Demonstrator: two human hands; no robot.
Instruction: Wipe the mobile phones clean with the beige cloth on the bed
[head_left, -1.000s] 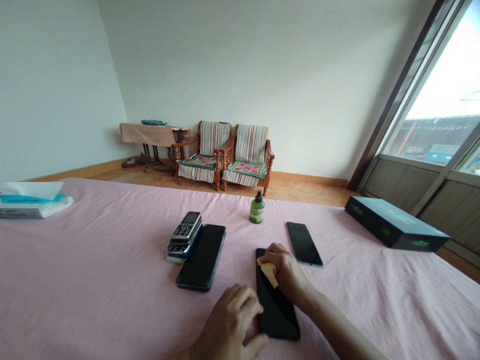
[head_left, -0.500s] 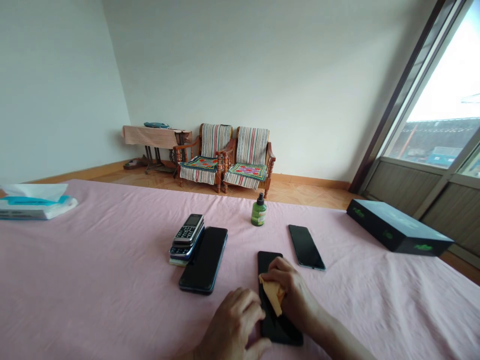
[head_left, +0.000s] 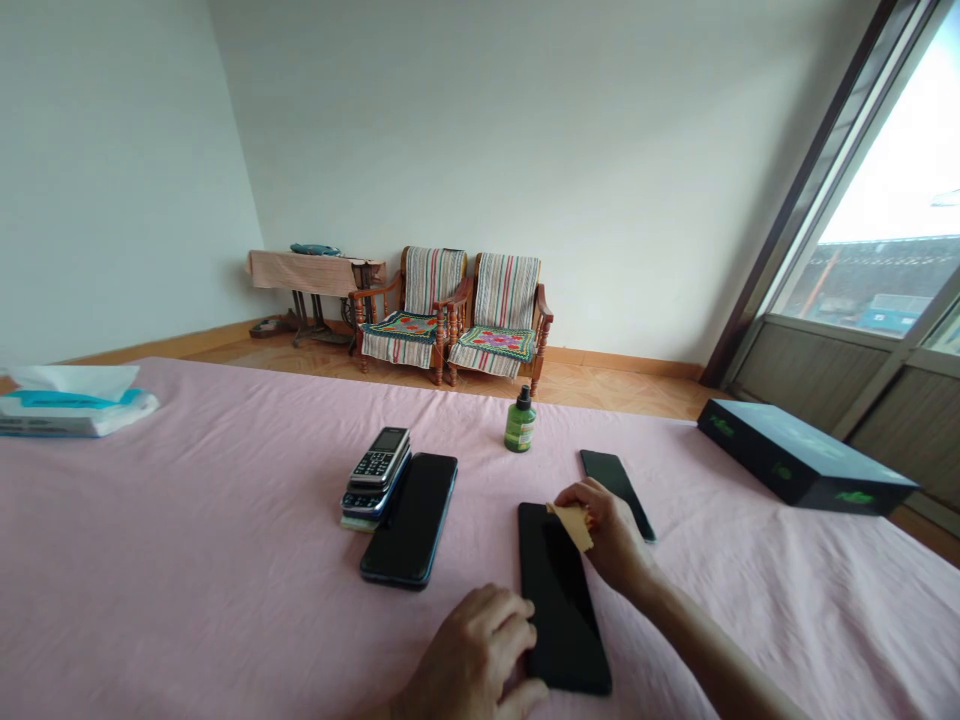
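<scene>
A black smartphone (head_left: 562,600) lies face up on the pink sheet in front of me. My left hand (head_left: 480,645) holds it steady, fingertips against its left edge and thumb by the lower end. In my right hand (head_left: 611,535) is a folded tan cloth (head_left: 576,525), pinched over the phone's upper right edge. Just beyond that hand lies a second smartphone (head_left: 611,480), partly covered by it. To the left, a larger dark smartphone (head_left: 412,520) rests beside a stack of older phones, a keypad phone (head_left: 381,458) on top.
A green spray bottle (head_left: 519,425) stands near the far edge of the pink sheet (head_left: 225,560). At the right is a black box (head_left: 802,455) with green lettering, and at the far left a tissue pack (head_left: 82,405). Two wooden armchairs (head_left: 495,315) stand beyond.
My right hand has slid the cloth up and to the right, from the middle of the phone's screen to its upper right edge. The left hand stays at the phone's left side.
</scene>
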